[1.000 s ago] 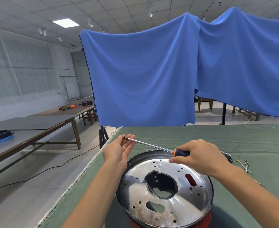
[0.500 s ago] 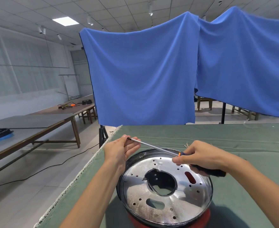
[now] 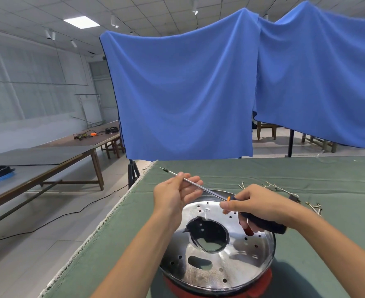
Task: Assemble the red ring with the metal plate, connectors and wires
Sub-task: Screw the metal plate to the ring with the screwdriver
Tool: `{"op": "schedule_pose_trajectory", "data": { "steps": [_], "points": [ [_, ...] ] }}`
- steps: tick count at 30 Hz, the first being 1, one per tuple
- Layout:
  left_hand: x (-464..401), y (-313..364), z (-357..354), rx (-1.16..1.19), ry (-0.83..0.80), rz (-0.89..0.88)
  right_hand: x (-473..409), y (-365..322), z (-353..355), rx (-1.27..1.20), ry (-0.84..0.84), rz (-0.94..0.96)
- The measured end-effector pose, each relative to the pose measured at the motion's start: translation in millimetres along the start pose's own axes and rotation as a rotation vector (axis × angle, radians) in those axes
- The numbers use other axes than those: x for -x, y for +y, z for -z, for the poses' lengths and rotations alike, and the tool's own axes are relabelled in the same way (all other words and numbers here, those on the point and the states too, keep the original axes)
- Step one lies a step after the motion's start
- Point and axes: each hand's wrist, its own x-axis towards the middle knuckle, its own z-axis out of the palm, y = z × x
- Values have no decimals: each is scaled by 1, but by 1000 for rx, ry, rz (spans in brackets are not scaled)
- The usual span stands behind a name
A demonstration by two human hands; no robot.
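Observation:
A shiny round metal plate (image 3: pixel 218 263) with several holes and a large central opening lies on top of the red ring (image 3: pixel 261 283), of which only the near rim shows. Above the plate, my right hand (image 3: pixel 254 206) grips the black and orange handle of a long screwdriver (image 3: pixel 201 188). My left hand (image 3: pixel 175 194) holds its thin steel shaft between thumb and fingers, and the tip sticks out past the hand to the upper left. Loose wires with metal connectors (image 3: pixel 272 187) lie on the cloth behind my right hand.
The work sits on a green cloth-covered table (image 3: pixel 328 175) whose left edge runs close to my left arm. More connectors (image 3: pixel 315 206) lie to the right. Blue cloths (image 3: pixel 188 89) hang behind the table. Wooden tables (image 3: pixel 48 155) stand at the left.
The screwdriver has slid to the upper left through my left hand, so its tip now sticks out beyond the fingers. My right hand has shifted its hold further along the handle.

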Motion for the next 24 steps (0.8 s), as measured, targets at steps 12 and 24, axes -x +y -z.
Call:
{"op": "schedule_pose_trajectory", "data": {
  "steps": [12,24],
  "points": [
    [-5,4,-7,262,136,192,-4,7,4,-1101,315,240],
    [-31,19,10,-802,64,-97,-17,18,-3,-1358,702,205]
  ]
}}
